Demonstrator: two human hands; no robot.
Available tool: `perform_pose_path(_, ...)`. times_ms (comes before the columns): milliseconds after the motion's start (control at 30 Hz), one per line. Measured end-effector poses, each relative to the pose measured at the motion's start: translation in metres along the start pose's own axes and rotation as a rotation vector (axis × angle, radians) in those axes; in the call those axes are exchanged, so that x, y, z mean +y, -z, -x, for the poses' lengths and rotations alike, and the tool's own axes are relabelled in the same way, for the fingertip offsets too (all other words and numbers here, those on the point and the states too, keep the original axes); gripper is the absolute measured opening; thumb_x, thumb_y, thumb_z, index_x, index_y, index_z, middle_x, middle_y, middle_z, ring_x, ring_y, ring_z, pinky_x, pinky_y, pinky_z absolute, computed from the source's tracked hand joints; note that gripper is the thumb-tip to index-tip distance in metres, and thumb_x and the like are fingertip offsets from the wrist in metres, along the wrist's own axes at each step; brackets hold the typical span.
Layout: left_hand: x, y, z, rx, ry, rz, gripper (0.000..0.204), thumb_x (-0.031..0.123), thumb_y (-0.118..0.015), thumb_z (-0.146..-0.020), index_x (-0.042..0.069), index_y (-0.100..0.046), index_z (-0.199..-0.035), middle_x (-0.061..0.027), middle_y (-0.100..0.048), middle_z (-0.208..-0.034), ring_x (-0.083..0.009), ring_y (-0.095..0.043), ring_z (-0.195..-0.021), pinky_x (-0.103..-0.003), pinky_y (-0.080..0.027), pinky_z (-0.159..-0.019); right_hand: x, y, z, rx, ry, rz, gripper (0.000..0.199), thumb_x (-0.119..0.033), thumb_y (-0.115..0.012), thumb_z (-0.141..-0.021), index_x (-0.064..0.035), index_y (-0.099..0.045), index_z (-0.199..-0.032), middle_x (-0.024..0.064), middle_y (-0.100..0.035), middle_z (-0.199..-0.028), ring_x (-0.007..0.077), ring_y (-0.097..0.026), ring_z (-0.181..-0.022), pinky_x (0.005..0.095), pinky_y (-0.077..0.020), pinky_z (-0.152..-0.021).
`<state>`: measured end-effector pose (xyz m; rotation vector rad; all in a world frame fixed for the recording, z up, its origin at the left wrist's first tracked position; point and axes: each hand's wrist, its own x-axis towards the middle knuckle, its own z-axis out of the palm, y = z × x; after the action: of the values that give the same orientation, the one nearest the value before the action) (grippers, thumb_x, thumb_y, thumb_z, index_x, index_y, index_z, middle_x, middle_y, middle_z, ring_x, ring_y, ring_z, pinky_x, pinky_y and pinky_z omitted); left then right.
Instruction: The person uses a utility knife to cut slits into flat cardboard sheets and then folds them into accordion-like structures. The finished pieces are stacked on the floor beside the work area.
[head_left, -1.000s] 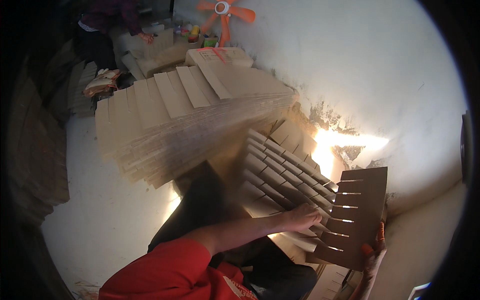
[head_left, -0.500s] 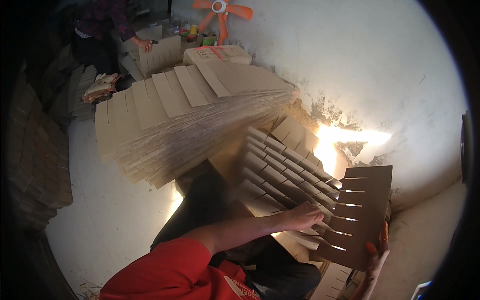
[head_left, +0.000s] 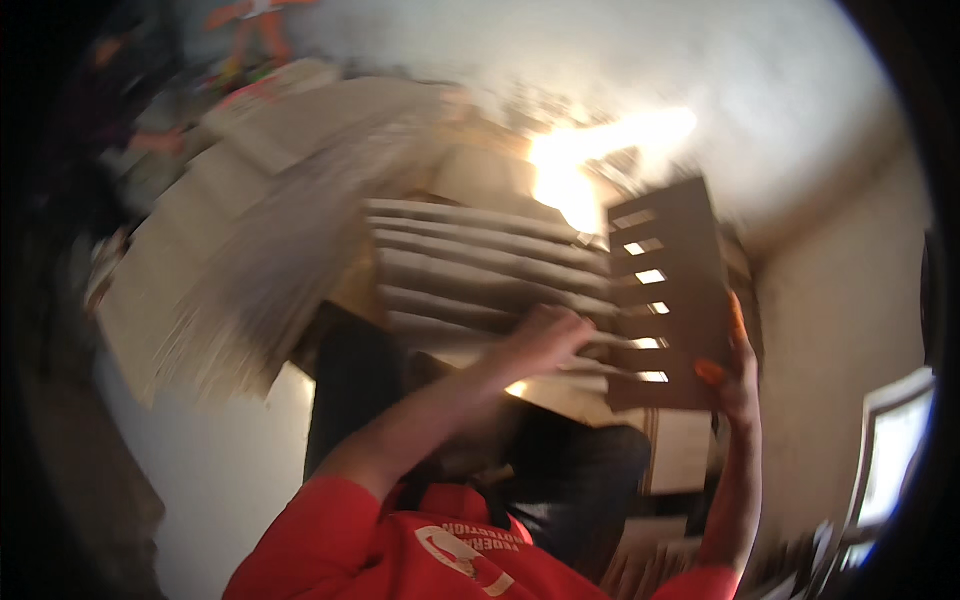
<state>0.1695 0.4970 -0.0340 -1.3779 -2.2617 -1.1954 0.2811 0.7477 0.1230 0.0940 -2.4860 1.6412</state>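
In my right hand is a brown slotted cardboard sheet, gripped by its outer edge with the thumb on its face. Light shows through the row of slots along the sheet's left side. Several parallel cardboard strips run up to those slots from the left. My left hand is closed over one of the nearer strips, just short of the sheet. Motion blur hides how far each strip sits in its slot.
A big fanned stack of cardboard sheets stands to the left. Behind it are an orange fan and another person, both blurred. A stained wall with a bright light patch rises behind. A window is at right.
The whole view has swung, so the scene sits further left and higher, and is blurred. Both hands remain at the slotted sheet and strips; the strips now look more level.
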Motion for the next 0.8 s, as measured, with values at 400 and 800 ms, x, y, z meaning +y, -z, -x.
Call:
perform_pose_path(400,0.018,0.01,-0.009,-0.143,0.121,-0.094,0.011,0.006,-0.061,-0.081,0.003,-0.052,-0.075,-0.0195,-0.056,-0.066,-0.0392,-0.06,-0.066,-0.047,-0.048,-0.058,-0.02,0.011,0.002,0.008,-0.156,0.133,0.097,0.023,-0.055,-0.064,-0.0093,-0.027,-0.151,0.0041,-0.044,-0.146,0.0123,-0.043,-0.129,0.0253,-0.033,-0.106)
perform_pose_path(800,-0.061,0.084,-0.071,0.008,0.37,-0.337,0.011,0.012,-0.068,-0.085,0.003,-0.067,-0.091,-0.0175,-0.068,-0.077,-0.0296,-0.067,-0.068,-0.042,-0.054,-0.064,-0.011,0.028,-0.003,-0.025,-0.124,0.24,0.099,0.022,-0.057,-0.064,-0.0128,-0.029,-0.152,-0.0019,-0.053,-0.127,0.0077,-0.048,-0.107,0.0205,-0.0393,-0.091)
